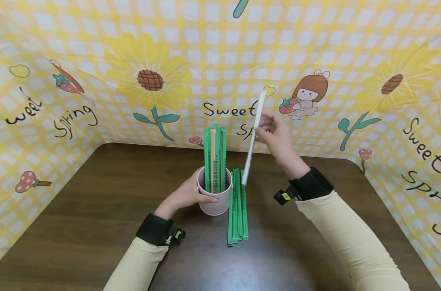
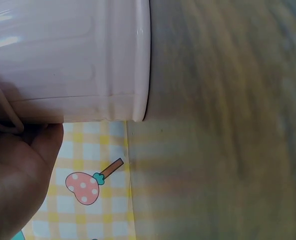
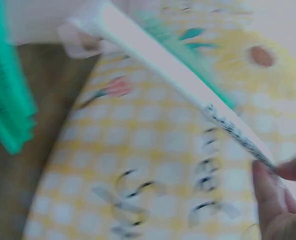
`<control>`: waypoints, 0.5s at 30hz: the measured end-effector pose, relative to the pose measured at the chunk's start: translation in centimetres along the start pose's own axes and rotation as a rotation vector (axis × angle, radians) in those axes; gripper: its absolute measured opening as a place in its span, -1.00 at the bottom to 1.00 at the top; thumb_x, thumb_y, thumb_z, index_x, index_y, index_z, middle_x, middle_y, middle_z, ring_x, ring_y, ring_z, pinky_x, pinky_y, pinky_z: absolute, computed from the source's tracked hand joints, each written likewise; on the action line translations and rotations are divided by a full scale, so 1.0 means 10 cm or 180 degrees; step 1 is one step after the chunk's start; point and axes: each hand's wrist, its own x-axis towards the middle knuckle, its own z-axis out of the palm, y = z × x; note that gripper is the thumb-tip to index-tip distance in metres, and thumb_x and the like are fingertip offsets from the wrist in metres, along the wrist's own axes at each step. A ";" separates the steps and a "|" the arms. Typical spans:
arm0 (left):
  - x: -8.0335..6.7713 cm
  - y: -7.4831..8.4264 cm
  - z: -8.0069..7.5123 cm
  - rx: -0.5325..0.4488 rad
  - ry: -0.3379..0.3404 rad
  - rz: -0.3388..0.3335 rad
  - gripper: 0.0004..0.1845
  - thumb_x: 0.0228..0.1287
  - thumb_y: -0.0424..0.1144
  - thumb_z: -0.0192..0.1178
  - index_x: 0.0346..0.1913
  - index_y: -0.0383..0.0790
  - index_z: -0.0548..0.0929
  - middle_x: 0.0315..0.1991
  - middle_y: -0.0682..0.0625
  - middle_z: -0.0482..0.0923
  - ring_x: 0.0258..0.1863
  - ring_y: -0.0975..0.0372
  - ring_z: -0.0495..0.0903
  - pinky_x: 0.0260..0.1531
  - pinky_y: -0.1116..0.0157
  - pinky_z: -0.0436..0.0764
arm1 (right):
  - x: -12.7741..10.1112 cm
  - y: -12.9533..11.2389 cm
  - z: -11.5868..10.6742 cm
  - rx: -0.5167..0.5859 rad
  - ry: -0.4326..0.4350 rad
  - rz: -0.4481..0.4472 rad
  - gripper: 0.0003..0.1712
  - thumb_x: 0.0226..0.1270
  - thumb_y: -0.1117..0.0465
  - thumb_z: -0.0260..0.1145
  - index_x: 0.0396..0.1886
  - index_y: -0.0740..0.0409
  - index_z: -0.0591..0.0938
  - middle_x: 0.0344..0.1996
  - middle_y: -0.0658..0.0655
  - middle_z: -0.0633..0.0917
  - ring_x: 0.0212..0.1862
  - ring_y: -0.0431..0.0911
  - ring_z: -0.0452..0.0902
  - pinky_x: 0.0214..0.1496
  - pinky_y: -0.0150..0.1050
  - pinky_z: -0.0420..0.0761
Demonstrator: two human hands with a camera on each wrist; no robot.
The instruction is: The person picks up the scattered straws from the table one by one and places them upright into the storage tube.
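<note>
My left hand (image 1: 185, 193) grips a pale pink pail (image 1: 215, 204) from the left, thumb across its front below the rim. Several slim green printed paper sleeves (image 1: 223, 157) and a tan one (image 1: 213, 161) stand upright in the pail. Thumb and fingers of my right hand (image 1: 276, 135) pinch a long white paper sleeve (image 1: 253, 139) with dark print. It slants in the air right of the pail, its lower end overlapping a row of green sleeves (image 1: 237, 214) in the head view. Close up, the left wrist view shows the pail's smooth side (image 2: 68, 55) and wire handle (image 2: 3, 107).
The green row lies on the dark wooden table (image 1: 162, 258), just right of the pail. A yellow checked cloth (image 1: 213, 56) with printed flowers and lettering rises behind the table and along both sides.
</note>
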 end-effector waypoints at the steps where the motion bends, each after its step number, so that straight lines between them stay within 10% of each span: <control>1: 0.00 0.00 0.00 -0.0043 0.0001 0.0007 0.13 0.03 -0.21 0.59 0.56 -0.32 0.08 0.41 -0.32 0.35 0.37 -0.13 0.42 0.36 -0.13 0.42 | -0.01 -0.07 0.04 0.0169 0.0075 -0.0172 -0.47 0.44 0.47 0.16 0.38 0.41 0.37 -0.14 0.03 0.54 -0.18 -0.32 0.51 -0.09 -0.46 0.71; 7: -0.03 -0.02 -0.02 -0.0046 0.0053 0.0027 0.12 0.01 -0.26 0.58 0.54 -0.37 0.09 0.41 -0.35 0.34 0.36 -0.14 0.42 0.36 -0.11 0.41 | -0.08 -0.08 0.36 0.0048 0.0121 -0.0771 -0.53 0.40 0.52 0.19 0.28 0.44 0.39 -0.11 0.22 0.57 -0.12 -0.16 0.56 -0.06 -0.43 0.65; 15: 0.00 -0.01 0.00 -0.0036 0.0004 0.0048 0.17 0.04 -0.18 0.58 0.58 -0.34 0.02 0.46 -0.35 0.27 0.41 -0.16 0.37 0.40 -0.14 0.37 | -0.25 0.34 0.59 -0.0495 -0.0194 -0.0699 -0.54 0.37 0.51 0.23 0.24 0.44 0.41 -0.11 0.41 0.59 -0.04 0.20 0.59 0.10 -0.14 0.61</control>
